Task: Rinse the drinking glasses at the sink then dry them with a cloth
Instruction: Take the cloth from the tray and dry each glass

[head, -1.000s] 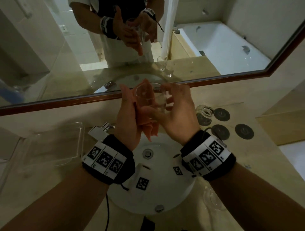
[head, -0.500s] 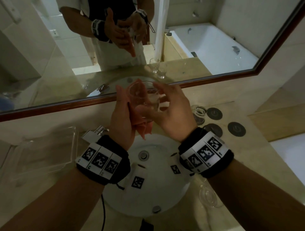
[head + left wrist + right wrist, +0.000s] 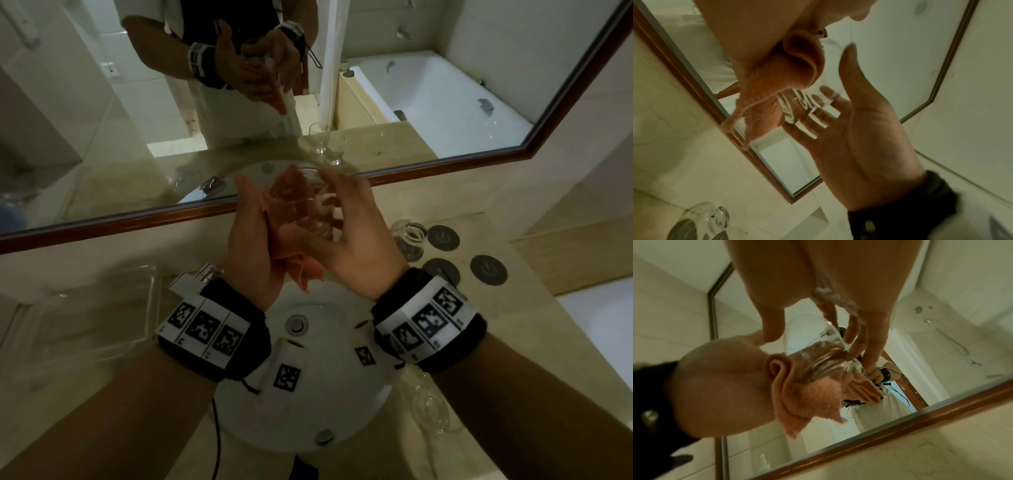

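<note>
Glass [image 3: 301, 205]: between both palms above the sink [image 3: 308, 394], mouth up, long axis tilted far toward the mirror [image 3: 428, 113].
Left hand [image 3: 251, 240]: fingers straight, pressing the pink cloth [image 3: 303, 274] against the glass's left side.
Right hand [image 3: 358, 236]: fingers curled round its right side (both hands equally near).
Since a second ago: same hold, hands hardly moved.

Clear glass [image 3: 303, 205], fuzzy cloth [image 3: 777, 81].
Glass smooth and glossy; pink cloth ribbed, matt; sink [image 3: 342, 407] glossy white; surface [image 3: 513, 329] polished veined stone; mirror frame [image 3: 102, 224] varnished wood.
</note>
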Motion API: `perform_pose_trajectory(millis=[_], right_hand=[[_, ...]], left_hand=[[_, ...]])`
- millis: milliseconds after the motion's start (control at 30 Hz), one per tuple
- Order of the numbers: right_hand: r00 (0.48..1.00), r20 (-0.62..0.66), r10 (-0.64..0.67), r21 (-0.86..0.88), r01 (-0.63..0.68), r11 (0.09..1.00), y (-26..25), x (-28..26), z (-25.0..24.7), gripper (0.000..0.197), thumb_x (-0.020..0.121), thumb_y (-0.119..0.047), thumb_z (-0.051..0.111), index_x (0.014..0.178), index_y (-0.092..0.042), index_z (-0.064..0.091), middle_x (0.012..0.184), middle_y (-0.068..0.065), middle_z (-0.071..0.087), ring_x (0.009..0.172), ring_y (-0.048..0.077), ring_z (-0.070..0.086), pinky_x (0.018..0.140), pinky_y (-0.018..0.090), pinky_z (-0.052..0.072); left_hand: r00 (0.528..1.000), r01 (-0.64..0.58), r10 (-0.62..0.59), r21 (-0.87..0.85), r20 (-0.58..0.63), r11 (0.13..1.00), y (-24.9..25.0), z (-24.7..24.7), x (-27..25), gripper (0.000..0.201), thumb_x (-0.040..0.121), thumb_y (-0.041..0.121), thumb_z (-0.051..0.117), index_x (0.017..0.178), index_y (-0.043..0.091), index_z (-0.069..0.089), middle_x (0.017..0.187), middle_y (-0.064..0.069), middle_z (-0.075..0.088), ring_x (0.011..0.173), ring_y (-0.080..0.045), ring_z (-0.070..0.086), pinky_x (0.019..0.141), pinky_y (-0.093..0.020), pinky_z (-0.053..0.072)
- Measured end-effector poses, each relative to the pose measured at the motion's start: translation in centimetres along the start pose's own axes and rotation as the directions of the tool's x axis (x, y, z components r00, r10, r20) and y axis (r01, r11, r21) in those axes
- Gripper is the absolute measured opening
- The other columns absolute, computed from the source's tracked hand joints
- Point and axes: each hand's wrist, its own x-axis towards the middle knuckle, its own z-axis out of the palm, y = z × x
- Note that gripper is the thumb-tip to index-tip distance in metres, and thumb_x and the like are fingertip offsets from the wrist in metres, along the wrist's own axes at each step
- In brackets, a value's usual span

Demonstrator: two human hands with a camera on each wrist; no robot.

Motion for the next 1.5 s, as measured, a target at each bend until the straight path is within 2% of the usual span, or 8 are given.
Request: perform_pose_trajectory(millis=[200,400,700,833,1067,1200,1333,1500], right_hand=[[0.993,-0.102,0.066,-0.023,-0.069,0.997,-0.7,0.2,-0.6,0.087,0.058,-0.058,0.086,0.133,-0.029,0.052,0.114,-0.012,0.065,0.103,0.007,0.064,0.093,0.036,0.056],[0.993,0.114,0.011,0.204,-0.034,0.978,0.3,0.6,-1.3,0.066,0.077,-0.035,0.080,0.132,-0.013,0.053,0.121,0.000,0.069,0.112,0.011,0.067,0.099,0.038,0.055],[0.966,-0.239,0.100,-0.010,-0.105,0.994,-1.1,-0.4,0.0,0.086,0.056,-0.061,0.086,0.129,-0.028,0.056,0.108,-0.013,0.067,0.099,0.006,0.065,0.088,0.037,0.057],[0.995,-0.030,0.091,0.192,-0.084,0.978,-0.6,0.1,-0.9,0.077,0.058,-0.044,0.089,0.123,-0.019,0.058,0.105,-0.004,0.074,0.097,0.011,0.072,0.090,0.042,0.058],[0.999,-0.034,0.007,0.067,-0.005,0.998,-0.5,-0.4,0.0,0.077,0.064,-0.042,0.091,0.128,-0.034,0.049,0.105,-0.023,0.066,0.102,-0.005,0.065,0.091,0.028,0.057],[0.985,-0.160,-0.063,0.012,0.066,0.998,-0.2,-0.1,-0.2,0.080,0.063,-0.042,0.092,0.131,-0.031,0.051,0.110,-0.019,0.064,0.103,0.001,0.065,0.088,0.033,0.057],[0.973,-0.170,-0.156,-0.194,0.122,0.973,0.5,0.6,-0.8,0.079,0.062,-0.031,0.090,0.133,-0.026,0.057,0.116,-0.006,0.054,0.100,0.011,0.059,0.083,0.023,0.053],[0.933,-0.106,-0.343,-0.509,0.246,0.825,1.2,0.9,-0.6,0.076,0.059,-0.016,0.084,0.132,-0.026,0.062,0.121,0.009,0.054,0.106,0.029,0.051,0.084,0.040,0.050]], left_hand=[[0.999,0.009,-0.009,-0.007,0.031,1.000,0.2,-0.4,-0.1,0.090,0.092,0.073,0.014,0.136,0.006,0.056,0.128,-0.027,0.061,0.096,-0.032,0.069,0.060,-0.035,0.057],[1.000,-0.018,0.018,0.003,-0.012,1.000,0.7,-0.9,0.1,0.088,0.089,0.071,0.021,0.124,0.002,0.062,0.114,-0.027,0.063,0.092,-0.036,0.064,0.076,-0.039,0.054],[0.999,-0.042,0.042,0.016,0.008,0.999,0.4,-0.2,0.1,0.082,0.095,0.068,0.018,0.133,0.007,0.057,0.117,-0.017,0.068,0.101,-0.030,0.069,0.077,-0.037,0.057],[1.000,0.016,-0.016,-0.014,0.014,1.000,1.1,-0.8,-0.1,0.091,0.090,0.074,0.020,0.129,0.002,0.061,0.124,-0.029,0.060,0.095,-0.035,0.066,0.071,-0.036,0.057],[0.998,0.030,-0.027,0.044,-0.058,0.999,-0.2,-1.0,-0.2,0.069,0.091,0.067,0.037,0.117,0.014,0.072,0.123,-0.027,0.066,0.116,-0.059,0.052,0.098,-0.079,0.033],[0.981,-0.032,0.066,0.184,-0.181,0.982,0.1,-1.6,0.1,0.058,0.101,0.051,0.039,0.120,0.005,0.069,0.105,-0.028,0.071,0.067,-0.039,0.066,0.054,-0.040,0.054],[0.946,-0.092,0.165,0.258,-0.278,0.962,0.6,-2.4,0.4,0.059,0.093,0.051,0.051,0.117,-0.001,0.067,0.104,-0.039,0.063,0.074,-0.040,0.061,0.068,-0.047,0.051],[0.970,-0.014,0.080,0.275,-0.229,0.961,0.9,-1.4,-0.2,0.045,0.106,0.038,0.042,0.093,0.012,0.076,0.093,-0.030,0.070,0.061,-0.022,0.065,0.061,-0.036,0.053]])
